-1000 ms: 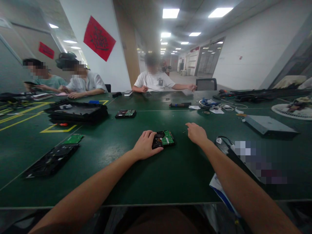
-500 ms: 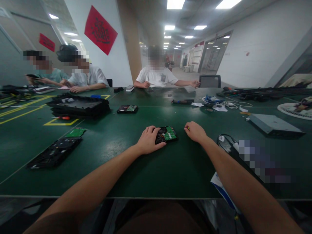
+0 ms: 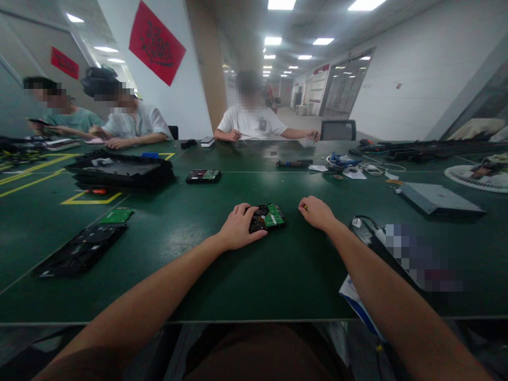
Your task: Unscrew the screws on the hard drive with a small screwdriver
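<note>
- A smooth green table [image 3: 190, 288] is lit by ceiling lights [image 3: 273, 41]
- On it, a boxy hard drive [image 3: 273, 216] is held by the left hand [image 3: 238, 228]
- A yellow thing [image 3: 306, 208] is gripped by the right hand [image 3: 318, 214]

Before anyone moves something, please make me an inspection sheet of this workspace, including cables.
Surface: green table, yellow tape lines at left.
Job's things: hard drive, green circuit board facing up.
Clutter: stacked black trays at left; grey metal box at right.
Hands: left hand grips the hard drive; right hand holds a small yellow-marked item, mostly hidden.
Cables: white cable on far side; dark cord near right forearm.
Surroundings: three seated people across the table.
</note>
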A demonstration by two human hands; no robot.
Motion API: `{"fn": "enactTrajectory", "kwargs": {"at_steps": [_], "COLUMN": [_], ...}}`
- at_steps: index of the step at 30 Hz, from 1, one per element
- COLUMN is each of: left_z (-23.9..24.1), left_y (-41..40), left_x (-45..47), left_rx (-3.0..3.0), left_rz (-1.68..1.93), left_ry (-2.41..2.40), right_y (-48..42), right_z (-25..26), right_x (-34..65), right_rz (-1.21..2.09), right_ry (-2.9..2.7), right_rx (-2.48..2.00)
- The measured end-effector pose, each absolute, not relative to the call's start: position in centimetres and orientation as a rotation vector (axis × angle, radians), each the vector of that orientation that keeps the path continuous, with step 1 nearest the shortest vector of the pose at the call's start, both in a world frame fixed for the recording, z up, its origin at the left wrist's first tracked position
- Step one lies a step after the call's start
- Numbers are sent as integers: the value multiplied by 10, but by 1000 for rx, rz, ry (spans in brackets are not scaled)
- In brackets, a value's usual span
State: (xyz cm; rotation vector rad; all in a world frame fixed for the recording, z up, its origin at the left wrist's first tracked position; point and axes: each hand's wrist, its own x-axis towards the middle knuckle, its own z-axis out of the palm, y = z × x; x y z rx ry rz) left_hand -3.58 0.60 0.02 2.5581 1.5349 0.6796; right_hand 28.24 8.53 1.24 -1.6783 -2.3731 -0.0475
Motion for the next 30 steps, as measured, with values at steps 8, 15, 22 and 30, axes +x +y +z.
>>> {"fn": "enactTrajectory", "kwargs": {"at_steps": [8, 15, 22, 30], "left_z": [10, 16, 13, 9], "left_y": [-2, -17, -13, -9], "left_x": [-32, -22, -19, -20], "left_rx": [2545, 2603, 2730, 2757], "left_rz": [632, 541, 577, 555], "left_ry": [1545, 1536, 1272, 1218], "right_y": [82, 73, 56, 48], "right_z": [19, 28, 43, 44], "right_x": [278, 267, 256, 244], "right_rz": [-117, -109, 164, 338], "right_ry": [-2291, -2335, -2382, -2416], "right_rx": [-1745, -1650, -1294, -1092]}}
